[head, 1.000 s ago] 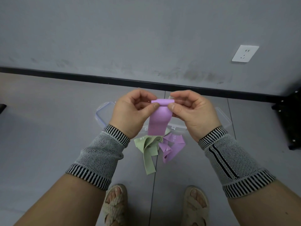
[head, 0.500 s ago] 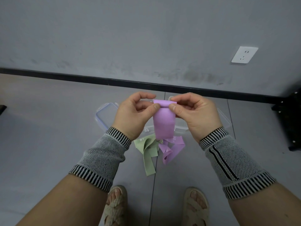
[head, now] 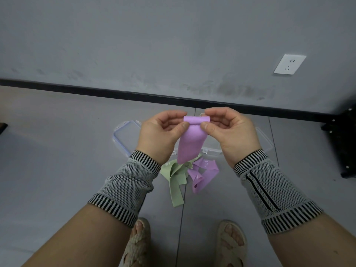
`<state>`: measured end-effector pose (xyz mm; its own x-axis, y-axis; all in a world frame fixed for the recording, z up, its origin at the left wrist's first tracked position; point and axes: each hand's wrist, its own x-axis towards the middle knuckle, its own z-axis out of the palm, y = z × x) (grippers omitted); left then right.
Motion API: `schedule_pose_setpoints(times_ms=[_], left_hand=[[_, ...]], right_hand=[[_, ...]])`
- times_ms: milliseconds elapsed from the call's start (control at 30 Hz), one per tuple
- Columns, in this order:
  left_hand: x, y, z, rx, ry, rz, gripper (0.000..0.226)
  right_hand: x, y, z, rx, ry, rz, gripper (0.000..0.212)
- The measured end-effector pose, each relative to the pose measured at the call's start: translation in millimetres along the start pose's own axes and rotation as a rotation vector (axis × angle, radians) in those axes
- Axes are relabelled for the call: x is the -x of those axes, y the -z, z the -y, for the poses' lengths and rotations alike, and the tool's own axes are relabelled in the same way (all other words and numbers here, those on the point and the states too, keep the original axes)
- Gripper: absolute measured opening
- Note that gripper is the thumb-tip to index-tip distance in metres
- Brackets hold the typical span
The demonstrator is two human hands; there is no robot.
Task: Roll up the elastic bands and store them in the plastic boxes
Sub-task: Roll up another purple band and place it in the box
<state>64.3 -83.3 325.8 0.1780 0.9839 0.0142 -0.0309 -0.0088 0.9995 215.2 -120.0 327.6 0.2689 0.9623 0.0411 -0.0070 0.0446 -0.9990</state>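
The left hand (head: 159, 135) and the right hand (head: 229, 133) are raised side by side above the grey tiled floor (head: 57, 151), both curled around the same flat lilac elastic band (head: 190, 145). Each hand pinches the band's rolled top edge between thumb and bent fingers (head: 174, 114), thumb tips nearly meeting across the roll; the unrolled rest hangs straight down between the wrists. Below it on the floor lie a loose pale green elastic band (head: 175, 182) and a second crumpled lilac elastic band (head: 204, 174), touching each other. Just behind them, largely hidden by the hands, sits a clear plastic box (head: 212, 149), with a clear blue-edged plastic lid (head: 125, 135) on its left. Open floor stretches left and right; the black skirting (head: 77, 90) and grey wall lie beyond.
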Motion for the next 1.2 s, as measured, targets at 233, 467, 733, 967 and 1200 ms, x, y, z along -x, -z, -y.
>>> schedule_pose_setpoints(times_ms=[233, 467, 733, 967, 1200], left_hand=[[-1.3, 5.7, -3.8, -0.028, -0.09, 0.038, 0.028], [0.0, 8.8, -6.1, -0.077, -0.149, 0.051, 0.031], [0.1, 7.6, -9.2, -0.044, -0.049, 0.089, 0.031], [-0.9, 10.6, -12.0, -0.055, -0.115, 0.092, 0.028], [-1.6, 11.9, -10.0, -0.082, -0.182, 0.117, 0.02]], right_hand=[[0.4, -0.8, 3.1, -0.001, 0.03, 0.014, 0.026], [2.9, -1.5, 8.0, -0.01, 0.086, 0.05, 0.023], [3.6, -0.4, 9.3, 0.008, 0.124, 0.043, 0.028], [4.3, -2.0, 11.4, 0.042, 0.145, 0.079, 0.031], [4.3, -2.3, 10.6, 0.014, 0.086, 0.081, 0.018]])
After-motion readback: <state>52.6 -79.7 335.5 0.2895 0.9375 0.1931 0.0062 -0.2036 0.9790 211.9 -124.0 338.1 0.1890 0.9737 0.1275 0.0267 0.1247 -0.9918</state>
